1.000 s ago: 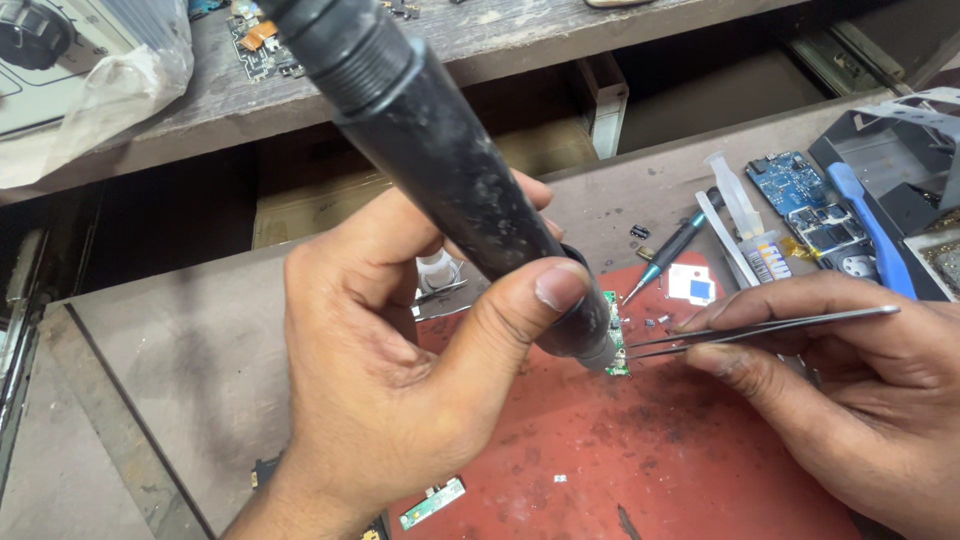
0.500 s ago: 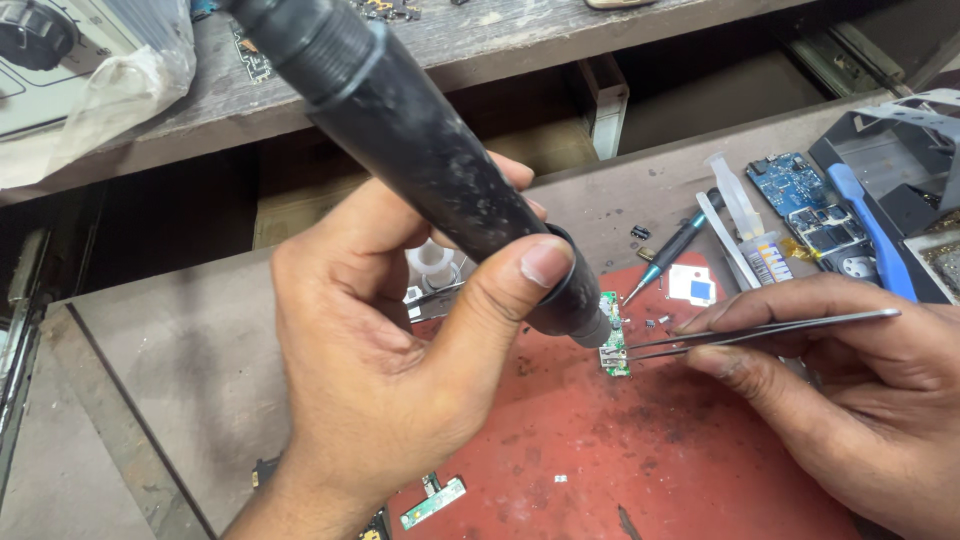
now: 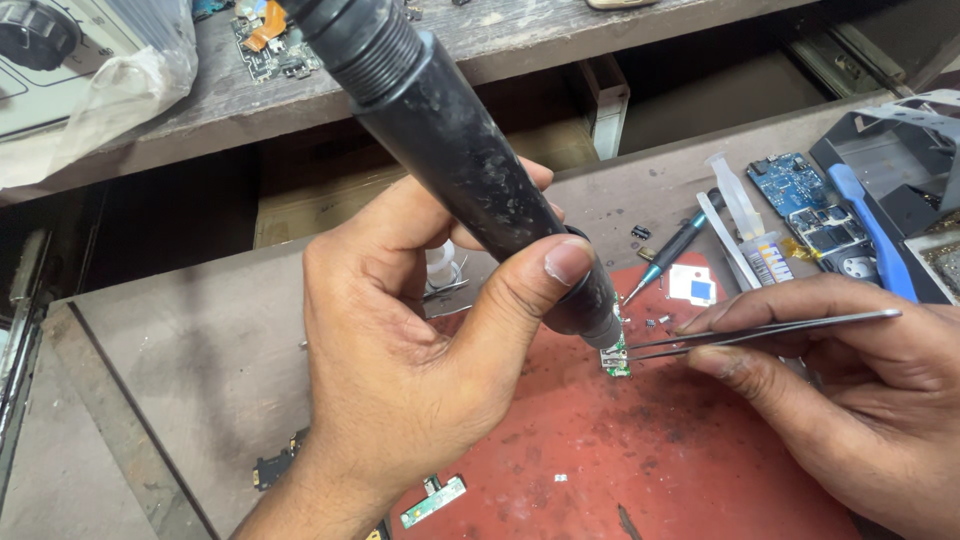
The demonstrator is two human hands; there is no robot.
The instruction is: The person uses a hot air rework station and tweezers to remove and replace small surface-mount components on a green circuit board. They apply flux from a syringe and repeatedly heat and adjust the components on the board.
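Hot-air wand over a tiny board pinned by tweezers

At frame centre, the left hand [image 3: 400, 370] grips the black hot-air wand [image 3: 450, 160], which slants down-right onto the small green circuit board [image 3: 616, 355] on the red mat [image 3: 640, 460]. The right hand [image 3: 860, 400] pinches steel tweezers [image 3: 760, 330], pointing left and touching the board's right edge.

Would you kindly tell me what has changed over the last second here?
Very little. The left hand has tilted the black hot-air handpiece slightly, its nozzle staying over the small green board. The right hand still pinches the tweezers on that board, on the red mat.
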